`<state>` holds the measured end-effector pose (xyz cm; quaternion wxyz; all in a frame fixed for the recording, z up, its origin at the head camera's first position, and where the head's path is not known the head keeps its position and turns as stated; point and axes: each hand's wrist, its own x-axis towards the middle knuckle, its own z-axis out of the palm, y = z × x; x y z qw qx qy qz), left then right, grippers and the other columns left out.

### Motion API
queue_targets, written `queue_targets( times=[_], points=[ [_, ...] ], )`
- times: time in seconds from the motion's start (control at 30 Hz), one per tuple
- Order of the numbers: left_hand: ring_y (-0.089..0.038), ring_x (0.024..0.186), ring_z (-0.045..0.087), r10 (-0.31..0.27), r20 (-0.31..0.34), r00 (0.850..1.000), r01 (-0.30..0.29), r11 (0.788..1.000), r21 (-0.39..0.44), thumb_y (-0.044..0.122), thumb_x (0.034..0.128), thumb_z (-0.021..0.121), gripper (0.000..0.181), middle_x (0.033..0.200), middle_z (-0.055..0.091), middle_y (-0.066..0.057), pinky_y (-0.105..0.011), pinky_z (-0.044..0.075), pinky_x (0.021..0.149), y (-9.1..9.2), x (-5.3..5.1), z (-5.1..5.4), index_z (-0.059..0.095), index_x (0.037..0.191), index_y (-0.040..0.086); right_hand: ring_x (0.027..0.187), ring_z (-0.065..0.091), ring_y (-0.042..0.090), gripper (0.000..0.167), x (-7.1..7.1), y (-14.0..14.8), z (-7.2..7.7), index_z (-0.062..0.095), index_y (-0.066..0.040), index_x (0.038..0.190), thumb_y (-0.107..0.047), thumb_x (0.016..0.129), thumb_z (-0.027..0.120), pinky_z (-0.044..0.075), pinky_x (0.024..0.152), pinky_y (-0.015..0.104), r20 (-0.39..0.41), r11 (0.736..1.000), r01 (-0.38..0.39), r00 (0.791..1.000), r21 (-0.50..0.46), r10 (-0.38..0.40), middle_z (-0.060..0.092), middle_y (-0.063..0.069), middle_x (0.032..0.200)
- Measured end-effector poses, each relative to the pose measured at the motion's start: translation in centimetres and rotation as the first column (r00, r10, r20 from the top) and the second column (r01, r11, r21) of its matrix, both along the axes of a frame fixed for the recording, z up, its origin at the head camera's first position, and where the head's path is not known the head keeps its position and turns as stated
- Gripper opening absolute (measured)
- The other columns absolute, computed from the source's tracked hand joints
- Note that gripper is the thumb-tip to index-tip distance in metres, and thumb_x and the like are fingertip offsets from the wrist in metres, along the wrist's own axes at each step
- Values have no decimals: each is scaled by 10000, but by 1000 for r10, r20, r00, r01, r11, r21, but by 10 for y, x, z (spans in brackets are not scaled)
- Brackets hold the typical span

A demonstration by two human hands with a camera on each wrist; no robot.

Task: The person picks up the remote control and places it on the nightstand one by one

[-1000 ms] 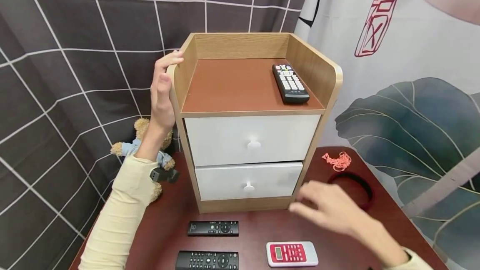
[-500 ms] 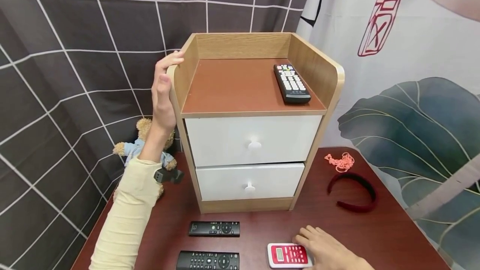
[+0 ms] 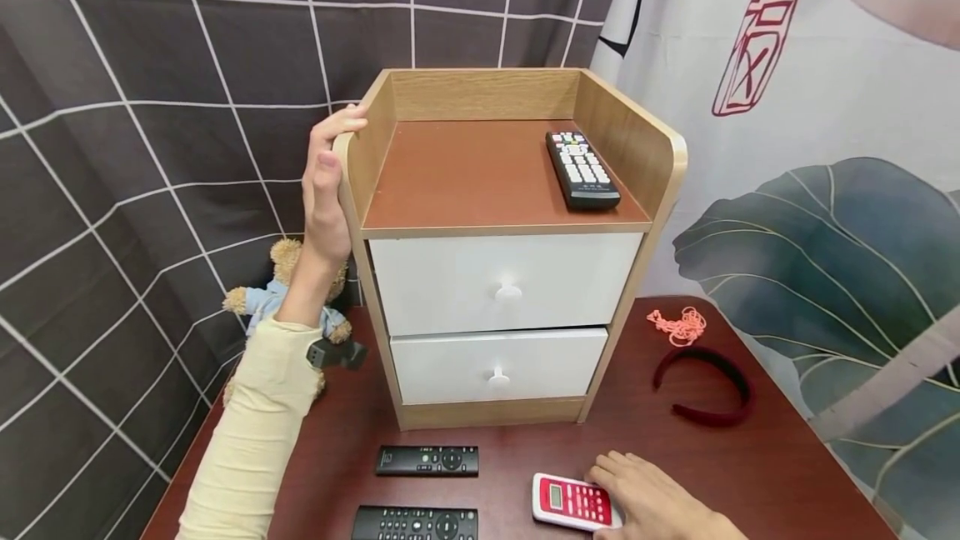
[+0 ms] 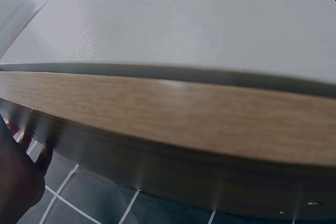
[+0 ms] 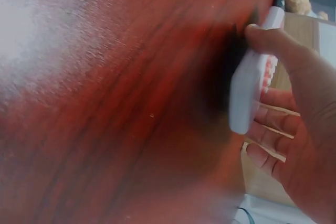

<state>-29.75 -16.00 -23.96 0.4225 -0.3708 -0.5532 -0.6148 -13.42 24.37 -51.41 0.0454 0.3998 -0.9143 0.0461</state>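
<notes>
My right hand point(image 3: 645, 497) pinches a red and white calculator point(image 3: 564, 502) by its right end, at the front of the table. In the right wrist view the thumb lies on one edge of the calculator point(image 5: 247, 90) and the fingers on the other; it looks tilted off the tabletop. My left hand point(image 3: 327, 190) rests against the upper left side of a small wooden cabinet point(image 3: 491, 415), its fingertips at the top edge. Two white drawers, an upper drawer point(image 3: 442, 286) and a lower drawer point(image 3: 442, 369), sit in the cabinet. Both look nearly or fully closed.
A black remote point(image 3: 581, 173) lies on the cabinet top. Two more, a small remote point(image 3: 427, 461) and a larger remote point(image 3: 415, 523), lie in front. Right of the cabinet are coral string point(image 3: 678, 326) and a dark red headband point(image 3: 708, 415). A teddy bear point(image 3: 262, 300) sits behind my left arm.
My right hand has come down from beside the cabinet's lower right corner to the calculator and taken hold of it. The calculator has turned slightly. My left hand stays on the cabinet.
</notes>
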Motion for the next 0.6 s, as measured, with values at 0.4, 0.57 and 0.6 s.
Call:
queue_targets(
  times=[0.4, 0.57, 0.6],
  points=[
    [-251, 1363, 415, 10, -4, 1000, -10, 1000, -7, 620, 921, 445, 616, 1374, 546, -177, -366, 273, 1160, 0, -1, 0, 624, 1181, 91, 804, 439, -85, 402, -11, -15, 40, 628, -292, 1037, -554, 765, 770, 399, 662, 146, 41, 985, 35, 999, -168, -28, 503, -246, 917],
    [-248, 1365, 410, 8, 6, 1000, -8, 1000, 1, 599, 928, 437, 597, 1377, 549, -164, -363, 271, 1158, 0, 0, 0, 621, 1183, 92, 819, 478, -89, 356, -13, -23, 63, 608, -327, 1083, -507, 812, 754, 425, 682, 136, 170, 973, 64, 985, -222, -26, 510, -255, 936],
    [-247, 1365, 410, 10, 7, 1000, -10, 1000, 1, 592, 930, 434, 590, 1378, 550, -161, -362, 271, 1157, -1, 0, -1, 621, 1184, 94, 823, 485, -86, 352, -13, -24, 66, 604, -329, 1088, -491, 815, 756, 429, 688, 137, 184, 971, 58, 983, -233, -15, 514, -253, 941]
  ],
)
